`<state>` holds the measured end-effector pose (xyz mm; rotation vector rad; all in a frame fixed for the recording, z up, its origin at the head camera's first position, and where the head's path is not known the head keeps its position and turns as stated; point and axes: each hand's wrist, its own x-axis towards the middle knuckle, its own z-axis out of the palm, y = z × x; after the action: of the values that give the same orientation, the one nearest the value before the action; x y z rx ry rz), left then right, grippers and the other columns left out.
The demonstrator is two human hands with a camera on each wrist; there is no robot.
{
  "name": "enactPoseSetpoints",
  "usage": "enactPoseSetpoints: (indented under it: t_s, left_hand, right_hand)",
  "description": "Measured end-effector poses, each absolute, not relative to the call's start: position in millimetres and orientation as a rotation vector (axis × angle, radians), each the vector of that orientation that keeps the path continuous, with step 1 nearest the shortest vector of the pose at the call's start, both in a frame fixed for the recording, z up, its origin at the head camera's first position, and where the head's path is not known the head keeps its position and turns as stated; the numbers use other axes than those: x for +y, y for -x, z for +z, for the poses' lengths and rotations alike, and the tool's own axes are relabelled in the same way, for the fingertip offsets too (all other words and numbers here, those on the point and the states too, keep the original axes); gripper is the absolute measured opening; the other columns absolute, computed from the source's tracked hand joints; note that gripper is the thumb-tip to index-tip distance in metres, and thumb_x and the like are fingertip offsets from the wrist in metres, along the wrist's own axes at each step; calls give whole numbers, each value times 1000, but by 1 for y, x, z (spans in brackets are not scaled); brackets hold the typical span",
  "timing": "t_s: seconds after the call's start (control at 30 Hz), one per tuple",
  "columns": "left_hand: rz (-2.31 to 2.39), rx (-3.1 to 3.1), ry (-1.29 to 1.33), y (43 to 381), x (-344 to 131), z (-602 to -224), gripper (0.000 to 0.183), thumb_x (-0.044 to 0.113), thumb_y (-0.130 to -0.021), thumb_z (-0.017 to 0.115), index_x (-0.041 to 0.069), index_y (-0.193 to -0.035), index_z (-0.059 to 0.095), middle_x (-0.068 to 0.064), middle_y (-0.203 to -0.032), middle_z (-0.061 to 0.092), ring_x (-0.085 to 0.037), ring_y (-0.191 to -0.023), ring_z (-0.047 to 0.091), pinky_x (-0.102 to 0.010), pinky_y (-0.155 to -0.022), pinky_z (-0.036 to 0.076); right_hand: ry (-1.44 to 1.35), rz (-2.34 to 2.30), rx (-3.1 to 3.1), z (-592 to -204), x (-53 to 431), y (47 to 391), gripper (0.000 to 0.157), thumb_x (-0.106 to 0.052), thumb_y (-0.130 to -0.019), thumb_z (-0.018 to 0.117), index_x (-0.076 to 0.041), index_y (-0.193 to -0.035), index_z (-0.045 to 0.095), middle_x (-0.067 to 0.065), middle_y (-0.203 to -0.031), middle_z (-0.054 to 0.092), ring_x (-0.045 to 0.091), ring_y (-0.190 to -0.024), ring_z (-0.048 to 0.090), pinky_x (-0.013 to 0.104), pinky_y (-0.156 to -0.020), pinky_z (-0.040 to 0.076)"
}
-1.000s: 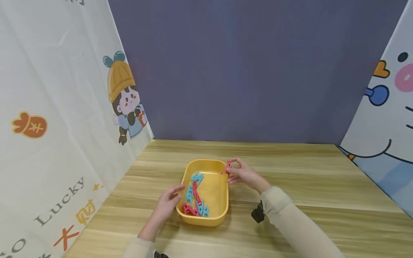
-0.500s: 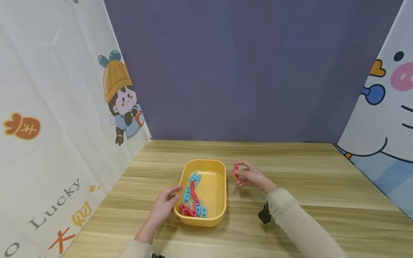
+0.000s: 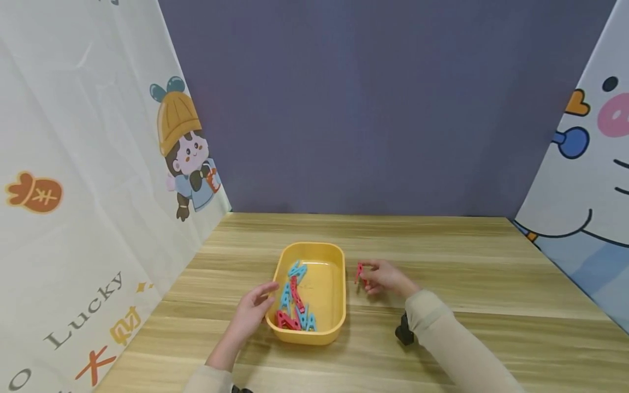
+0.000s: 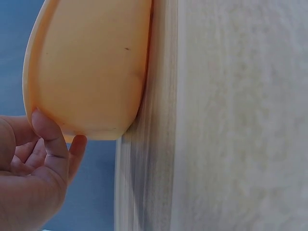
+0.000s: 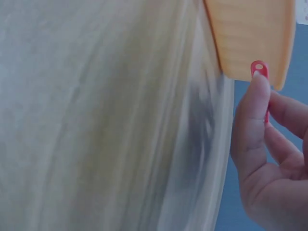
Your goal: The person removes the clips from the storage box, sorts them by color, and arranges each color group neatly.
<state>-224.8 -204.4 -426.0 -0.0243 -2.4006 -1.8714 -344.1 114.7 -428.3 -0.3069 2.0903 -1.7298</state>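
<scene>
A yellow plastic basket [image 3: 321, 337] stands on the wooden table, with several blue clothespins [image 3: 286, 297] and red clothespins [image 3: 296, 295] along its left side. My left hand [image 3: 253, 308] is at the basket's left rim. In the left wrist view its thumb lies on the outer wall and a finger reaches over the edge. To the right of the basket, my right hand [image 3: 385, 277] pinches another red clothespin [image 3: 360, 271] between thumb and fingers. The right wrist view shows that clothespin's rounded end [image 5: 259, 67] above the thumb; its other parts are mostly covered.
Bare wooden tabletop [image 3: 467, 262] extends to the right and behind the basket. A dark blue-grey panel [image 3: 368, 109] closes off the back. White printed sheets [image 3: 98, 164] hang at both sides.
My right hand has carried the red clothespin from the basket's right rim to the right, then lower toward the tabletop nearer me. The left hand has stayed at the rim.
</scene>
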Motion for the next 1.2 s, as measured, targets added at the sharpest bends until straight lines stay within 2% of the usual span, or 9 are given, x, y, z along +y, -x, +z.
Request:
enactPoseSetpoints:
  t_s: [0.23, 0.47, 0.7, 0.93, 1.2]
  left_hand:
    - [-1889, -2387, 35, 223, -203, -424, 33, -1, -91, 51, -1, -124, 53, -19, -128, 50, -37, -109, 50, -28, -56, 49]
    - [-1895, -2387, 39, 222, -203, -424, 33, 0, -91, 51, -1, -124, 53, -20, -128, 50, -37, -111, 49, -28, -55, 49]
    - [-1867, -2397, 49, 222, -203, -424, 34, 1, -91, 51, 0, -124, 53, -19, -130, 48, -39, -115, 46, -29, -60, 50]
    - [-1857, -2405, 40, 222, -202, -424, 34, 1, -91, 51, 1, -124, 53, -18, -130, 48, -39, -115, 46, -32, -64, 51]
    - [-1871, -2403, 41, 222, -203, -424, 33, 2, -91, 51, 0, -125, 53, -18, -129, 49, -37, -113, 48, -28, -60, 49]
  right_hand:
    - [295, -1663, 2135, -436, 109, 344, 53, -1, -90, 52, 10, -136, 30, 12, -64, 55, 12, -51, 54, 28, -51, 53]
    - [296, -1615, 2166, -439, 105, 343, 49, 0, -90, 52, 11, -134, 35, 13, -66, 58, 12, -50, 54, 27, -49, 52]
    - [298, -1599, 2161, -440, 102, 343, 51, 2, -89, 52, 12, -135, 31, 14, -64, 58, 13, -49, 54, 27, -49, 52]
    - [290, -1587, 2181, -443, 101, 343, 50, 3, -87, 52, 13, -133, 34, 11, -60, 55, 12, -47, 53, 26, -47, 51]
    - [282, -1582, 2186, -443, 100, 344, 48, 4, -86, 53, 14, -130, 35, 10, -62, 55, 11, -46, 53, 25, -46, 51]
